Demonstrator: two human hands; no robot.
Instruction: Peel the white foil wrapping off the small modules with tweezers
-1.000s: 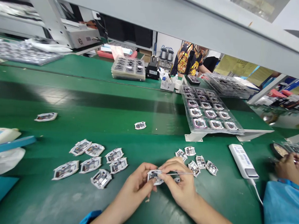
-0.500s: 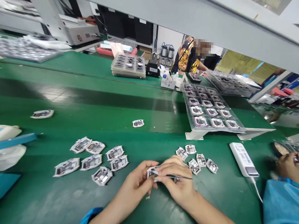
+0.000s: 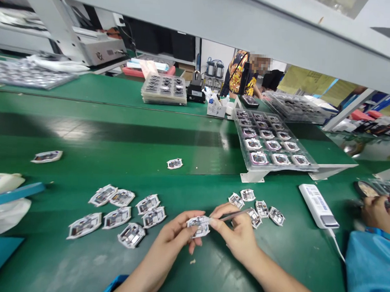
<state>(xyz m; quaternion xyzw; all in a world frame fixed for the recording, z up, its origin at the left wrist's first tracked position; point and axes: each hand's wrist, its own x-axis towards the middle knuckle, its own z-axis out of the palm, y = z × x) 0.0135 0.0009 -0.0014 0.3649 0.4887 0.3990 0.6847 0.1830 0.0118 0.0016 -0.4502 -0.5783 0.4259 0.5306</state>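
My left hand [image 3: 173, 236] pinches a small circuit module in a white paper-like backing [image 3: 199, 226] by its left side. My right hand [image 3: 236, 235] holds slim metal tweezers [image 3: 232, 215], with one end at the module's right edge and the other pointing right. A loose group of similar modules [image 3: 255, 209] lies just beyond my right hand, and a larger group [image 3: 119, 212] lies left of my hands. A tiny pale scrap [image 3: 193, 262] lies below the hands.
Above the hands, a clear tray of modules [image 3: 267, 141] stands on white supports on the green bench [image 3: 77, 262]. A white box with a cable [image 3: 318, 206] lies to its lower right. A co-worker's hand [image 3: 379, 215] and blue sleeve [image 3: 371, 273] are at far right.
The tweezers have tilted, with their right end rising. The module has turned so more of its face shows. The scene has shifted slightly with my head.
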